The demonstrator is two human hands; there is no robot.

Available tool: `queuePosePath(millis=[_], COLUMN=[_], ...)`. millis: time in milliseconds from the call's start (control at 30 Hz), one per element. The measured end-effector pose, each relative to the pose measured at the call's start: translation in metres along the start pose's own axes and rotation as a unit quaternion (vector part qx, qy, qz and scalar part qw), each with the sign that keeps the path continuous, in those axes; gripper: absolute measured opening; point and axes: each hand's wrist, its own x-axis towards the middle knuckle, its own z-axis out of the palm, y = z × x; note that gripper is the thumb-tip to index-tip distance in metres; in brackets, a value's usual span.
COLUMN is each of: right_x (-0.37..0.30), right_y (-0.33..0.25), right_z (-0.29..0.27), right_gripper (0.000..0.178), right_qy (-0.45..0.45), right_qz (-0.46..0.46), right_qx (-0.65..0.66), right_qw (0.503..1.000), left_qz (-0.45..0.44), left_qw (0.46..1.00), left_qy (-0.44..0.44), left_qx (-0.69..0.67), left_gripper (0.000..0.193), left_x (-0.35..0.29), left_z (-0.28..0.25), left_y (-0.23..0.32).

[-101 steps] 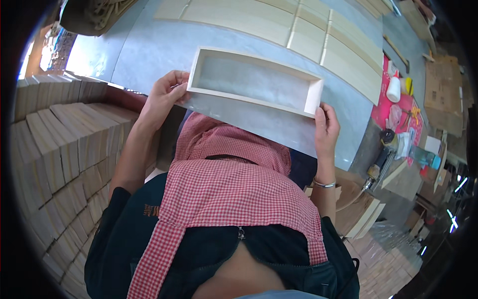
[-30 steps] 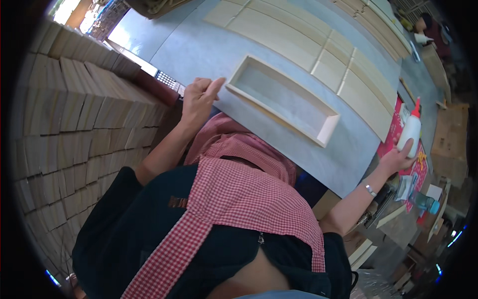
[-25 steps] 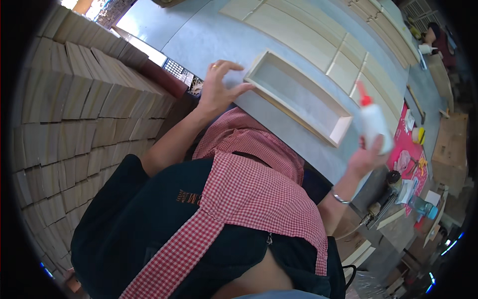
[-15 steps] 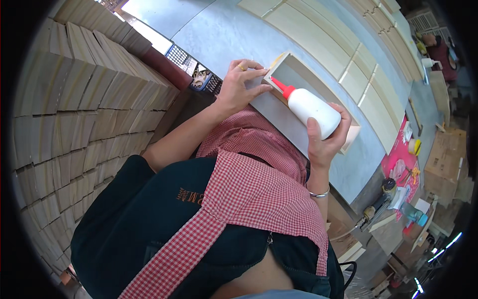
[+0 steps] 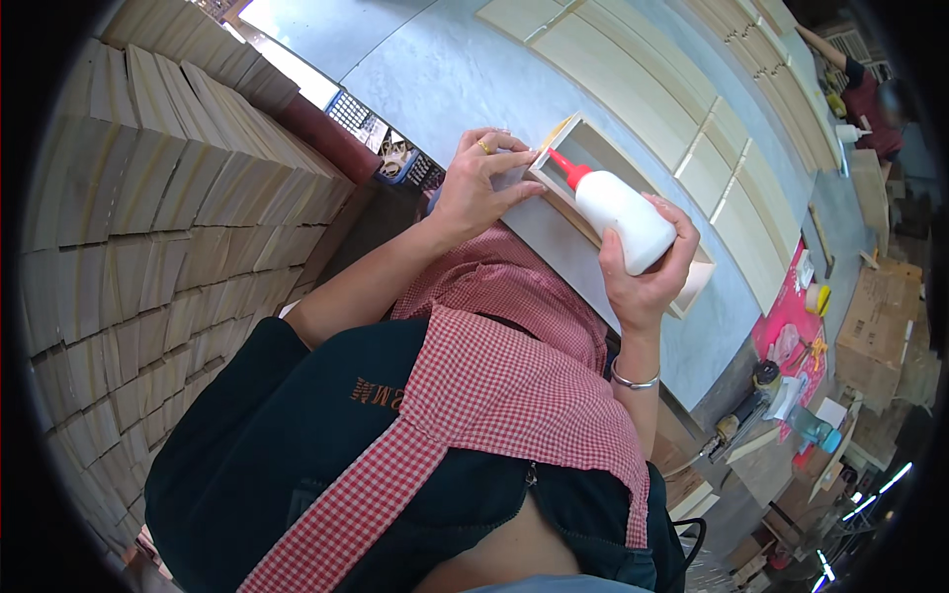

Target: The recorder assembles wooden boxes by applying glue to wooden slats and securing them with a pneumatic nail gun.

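My right hand (image 5: pixel 647 287) is wrapped round a white squeeze bottle (image 5: pixel 623 219) with a red cap and a long red nozzle. The bottle lies tilted over a shallow, open wooden box (image 5: pixel 700 280), its nozzle pointing to the left end and its tip close to the corner there. With thumb and fingers, my left hand (image 5: pixel 479 188) holds that same left end of the box. The palm side of the right hand is hidden behind the bottle.
Pale wooden panels (image 5: pixel 652 99) lie in rows across the grey table (image 5: pixel 425 59). High stacks of wooden pieces (image 5: pixel 158 188) rise at the left, near a blue basket (image 5: pixel 395 163). Tools and a clear bottle (image 5: pixel 816 427) lie at the right. Another person (image 5: pixel 880 109) is at the far right.
The box, the bottle and both hands have shifted slightly; the nozzle tip has come a little to the right. At the far right, the other person has stretched out an arm.
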Motion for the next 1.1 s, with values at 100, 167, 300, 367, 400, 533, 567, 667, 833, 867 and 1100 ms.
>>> queuePosePath(millis=[100,167,300,367,400,533,567,667,833,867,1100], right_x=[0.009,0.015,0.026,0.029,0.03,0.029,0.028,0.023,0.006,0.003,-0.025], right_y=[0.005,0.01,0.015,0.016,0.017,0.018,0.018,0.018,0.018,0.018,0.018], right_z=[0.001,0.001,0.004,0.005,0.004,-0.001,-0.003,-0.013,-0.035,-0.039,-0.075], right_gripper=[0.063,0.062,0.06,0.058,0.058,0.056,0.056,0.059,0.059,0.059,0.057], right_qy=[0.007,0.014,0.023,0.028,0.03,0.036,0.037,0.048,0.069,0.074,0.109], right_qz=[-0.017,-0.03,-0.038,-0.037,-0.037,-0.031,-0.031,-0.034,-0.016,-0.011,0.02], right_qx=[-0.016,-0.033,-0.054,-0.066,-0.066,-0.077,-0.078,-0.086,-0.117,-0.126,-0.155], right_qw=[1.0,0.999,0.998,0.997,0.997,0.996,0.996,0.995,0.991,0.989,0.982], left_qz=[-0.001,-0.004,-0.004,-0.004,-0.002,-0.016,-0.015,-0.017,-0.004,-0.001,-0.008], left_qw=[1.0,1.0,1.0,1.0,1.0,1.0,1.0,1.0,1.0,1.0,1.0], left_qy=[-0.001,-0.002,-0.003,-0.006,-0.006,-0.012,-0.013,-0.012,-0.006,-0.003,-0.017], left_qx=[-0.001,-0.004,-0.005,-0.004,-0.004,-0.009,-0.01,-0.006,-0.007,-0.007,0.006], left_gripper=[0.039,0.04,0.04,0.04,0.04,0.04,0.04,0.039,0.038,0.038,0.038], left_x=[-0.001,-0.001,-0.002,-0.002,-0.002,-0.001,-0.001,-0.001,0.0,0.0,0.0], left_z=[0.0,0.0,0.001,0.002,0.001,0.001,0.001,0.001,0.0,0.0,-0.001], left_y=[0.0,0.001,-0.001,-0.002,-0.001,0.001,0.001,0.001,0.001,0.001,0.003])
